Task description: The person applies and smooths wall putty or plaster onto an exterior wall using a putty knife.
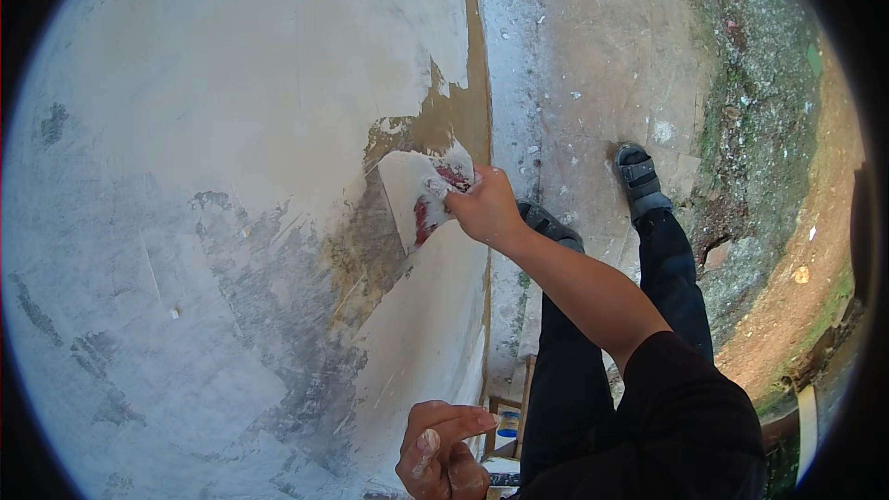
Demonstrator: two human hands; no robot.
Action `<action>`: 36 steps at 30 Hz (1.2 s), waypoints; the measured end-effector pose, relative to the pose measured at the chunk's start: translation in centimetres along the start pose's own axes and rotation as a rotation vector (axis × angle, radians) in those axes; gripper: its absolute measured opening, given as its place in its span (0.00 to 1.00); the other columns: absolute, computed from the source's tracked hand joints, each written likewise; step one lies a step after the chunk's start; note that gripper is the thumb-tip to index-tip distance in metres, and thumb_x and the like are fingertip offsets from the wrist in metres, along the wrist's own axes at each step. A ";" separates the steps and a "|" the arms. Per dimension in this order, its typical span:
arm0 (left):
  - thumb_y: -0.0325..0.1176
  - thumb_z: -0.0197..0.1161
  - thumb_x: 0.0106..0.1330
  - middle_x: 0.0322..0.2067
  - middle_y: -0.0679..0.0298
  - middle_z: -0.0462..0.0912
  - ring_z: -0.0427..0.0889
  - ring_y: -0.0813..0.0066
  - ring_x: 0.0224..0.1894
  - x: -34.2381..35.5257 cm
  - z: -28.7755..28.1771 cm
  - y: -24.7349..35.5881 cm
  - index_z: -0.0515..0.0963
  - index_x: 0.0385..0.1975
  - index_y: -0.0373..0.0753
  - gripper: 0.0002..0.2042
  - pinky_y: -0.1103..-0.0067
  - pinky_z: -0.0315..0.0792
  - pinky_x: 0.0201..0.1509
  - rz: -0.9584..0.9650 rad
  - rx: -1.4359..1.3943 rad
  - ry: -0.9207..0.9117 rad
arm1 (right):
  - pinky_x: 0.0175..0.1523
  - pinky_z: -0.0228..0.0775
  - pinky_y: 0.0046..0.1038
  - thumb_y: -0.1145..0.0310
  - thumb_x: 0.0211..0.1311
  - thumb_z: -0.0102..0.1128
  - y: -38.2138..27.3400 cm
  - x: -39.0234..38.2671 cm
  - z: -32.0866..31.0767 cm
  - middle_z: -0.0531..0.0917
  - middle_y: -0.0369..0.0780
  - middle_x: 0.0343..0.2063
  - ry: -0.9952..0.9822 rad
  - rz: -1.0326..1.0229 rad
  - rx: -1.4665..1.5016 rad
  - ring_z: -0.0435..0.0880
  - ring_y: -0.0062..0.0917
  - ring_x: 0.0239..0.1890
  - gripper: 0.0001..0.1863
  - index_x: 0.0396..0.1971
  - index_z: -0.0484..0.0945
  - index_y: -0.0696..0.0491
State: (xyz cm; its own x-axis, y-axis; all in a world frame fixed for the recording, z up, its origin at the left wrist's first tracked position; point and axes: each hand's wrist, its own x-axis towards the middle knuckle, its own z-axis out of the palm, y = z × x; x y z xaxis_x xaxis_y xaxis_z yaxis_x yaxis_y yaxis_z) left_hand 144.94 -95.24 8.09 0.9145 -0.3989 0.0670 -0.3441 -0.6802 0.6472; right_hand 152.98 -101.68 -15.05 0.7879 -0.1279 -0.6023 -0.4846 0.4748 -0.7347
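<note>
My right hand (pixel 486 208) grips a wide, flat trowel (pixel 403 185) coated in white paste, red showing through on it. The trowel lies against the wall (pixel 185 93), over a brown-grey patch bordered by uneven white coating. At the bottom centre is my left hand (pixel 443 449), fingers loosely bent and apart, smeared with white, with no object visible in it. It is near the lower part of the wall's edge.
A brown strip runs along the wall's edge beside a dusty, speckled concrete ledge (pixel 611 56) where my sandalled feet (pixel 639 176) are. Further right lie mossy ground and bare earth (pixel 792 250). Behind my left hand are a wooden frame and a small blue-yellow object (pixel 507 424).
</note>
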 end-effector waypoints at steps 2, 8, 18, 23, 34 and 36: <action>0.29 0.43 0.58 0.19 0.57 0.78 0.75 0.71 0.18 -0.1 0.2 0.0 0.56 0.59 0.31 0.26 0.78 0.68 0.24 0.021 -0.005 -0.026 | 0.27 0.69 0.24 0.75 0.48 0.56 3.7 2.7 -1.3 0.81 0.39 0.19 0.179 -0.170 -0.051 0.77 0.19 0.19 0.10 0.32 0.78 0.61; 0.25 0.41 0.53 0.19 0.56 0.78 0.75 0.71 0.17 -0.3 -0.7 0.3 0.57 0.58 0.31 0.28 0.79 0.68 0.23 0.018 -0.020 0.003 | 0.26 0.69 0.27 0.75 0.47 0.55 -0.2 -0.3 -1.8 0.79 0.44 0.18 0.136 -0.099 -0.117 0.77 0.26 0.17 0.08 0.29 0.77 0.60; 0.27 0.40 0.54 0.19 0.57 0.77 0.75 0.71 0.17 -0.8 -3.6 1.9 0.57 0.58 0.31 0.27 0.79 0.70 0.24 0.092 0.019 0.031 | 0.30 0.70 0.32 0.78 0.41 0.57 -10.9 -12.1 4.0 0.78 0.46 0.23 -0.122 -0.513 -0.180 0.78 0.37 0.24 0.11 0.30 0.75 0.60; 0.29 0.40 0.56 0.19 0.57 0.77 0.75 0.70 0.17 -1.0 -2.3 1.3 0.58 0.57 0.31 0.25 0.78 0.70 0.24 0.035 0.035 0.040 | 0.37 0.70 0.21 0.79 0.46 0.56 -6.0 -8.1 1.3 0.83 0.40 0.29 -0.248 -0.119 0.169 0.79 0.17 0.32 0.13 0.36 0.77 0.61; 0.15 0.36 0.46 0.30 0.47 0.79 0.76 0.61 0.25 -1.0 -0.2 1.9 0.55 0.60 0.30 0.33 0.71 0.74 0.31 -0.155 -0.214 0.022 | 0.27 0.68 0.30 0.74 0.45 0.56 3.8 3.3 -4.2 0.80 0.45 0.18 0.243 0.022 -0.039 0.78 0.27 0.19 0.11 0.30 0.78 0.61; 0.20 0.38 0.51 0.26 0.50 0.78 0.76 0.64 0.22 -0.6 -0.6 1.7 0.56 0.59 0.31 0.29 0.74 0.73 0.28 -0.085 -0.139 0.031 | 0.27 0.68 0.31 0.74 0.45 0.55 1.9 1.6 -2.6 0.79 0.46 0.17 0.233 -0.032 -0.123 0.78 0.31 0.19 0.09 0.29 0.78 0.61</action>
State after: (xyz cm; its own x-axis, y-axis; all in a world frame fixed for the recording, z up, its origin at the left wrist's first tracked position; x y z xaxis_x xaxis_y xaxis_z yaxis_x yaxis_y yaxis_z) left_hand 143.89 -95.79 9.61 0.9460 -0.3228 0.0298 -0.2345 -0.6180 0.7504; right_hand 152.37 -103.22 -18.20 0.7014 -0.3451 -0.6237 -0.5147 0.3602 -0.7781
